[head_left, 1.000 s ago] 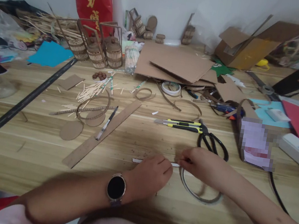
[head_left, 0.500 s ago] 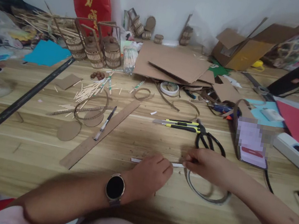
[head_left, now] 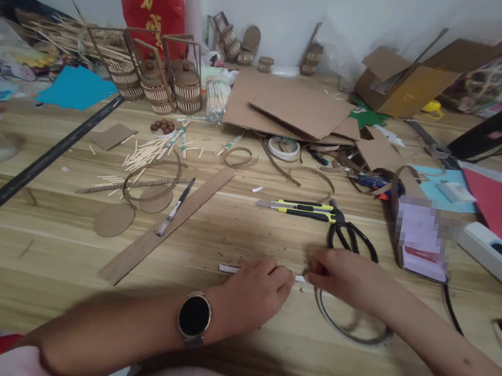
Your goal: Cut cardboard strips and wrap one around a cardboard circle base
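A narrow white strip [head_left: 228, 268] lies along the table, its left end sticking out beyond my left hand [head_left: 259, 287]. That hand is closed over the strip, fingers curled and pressed down on it. Just to the right, my right hand [head_left: 336, 270] pinches the strip, with a short white stretch showing between the two hands. Below my right wrist, a greyish band [head_left: 354, 335] bends in a loop on the table; it seems to run on from the strip, though the hand hides the join. Black-handled scissors [head_left: 352, 237] lie just behind my right hand.
Yellow-black utility knives [head_left: 307, 210] lie beyond my hands. A pen [head_left: 175, 207] rests on a long cardboard strip [head_left: 139, 253], near cardboard discs [head_left: 114, 220] and small sticks [head_left: 143, 154]. A phone [head_left: 422, 242] stands at right. Cardboard sheets [head_left: 288, 104] and small lidded baskets [head_left: 157, 86] are behind.
The white stretch between my hands looks shorter, as my left hand's fingers have shifted slightly right. The looped band has moved slightly to the right.
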Motion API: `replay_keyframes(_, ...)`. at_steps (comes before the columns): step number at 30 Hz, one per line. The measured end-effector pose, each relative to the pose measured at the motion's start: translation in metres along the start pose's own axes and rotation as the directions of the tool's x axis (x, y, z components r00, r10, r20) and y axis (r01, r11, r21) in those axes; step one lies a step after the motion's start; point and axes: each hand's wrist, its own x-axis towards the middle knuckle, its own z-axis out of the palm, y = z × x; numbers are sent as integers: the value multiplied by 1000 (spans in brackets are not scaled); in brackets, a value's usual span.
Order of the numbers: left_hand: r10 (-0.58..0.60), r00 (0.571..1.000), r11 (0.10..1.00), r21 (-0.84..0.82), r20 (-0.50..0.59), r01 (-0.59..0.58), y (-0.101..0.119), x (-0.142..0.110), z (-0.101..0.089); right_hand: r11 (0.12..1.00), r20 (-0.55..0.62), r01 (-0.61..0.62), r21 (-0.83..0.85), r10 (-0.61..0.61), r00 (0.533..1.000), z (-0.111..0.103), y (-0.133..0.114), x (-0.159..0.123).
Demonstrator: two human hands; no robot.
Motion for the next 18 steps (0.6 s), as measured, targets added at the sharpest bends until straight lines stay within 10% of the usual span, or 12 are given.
replay_keyframes(18,-6,1000,999,-35,-14,6,-1,-4,-4,995,-26,-16,-96,13,1000,19,11,5)
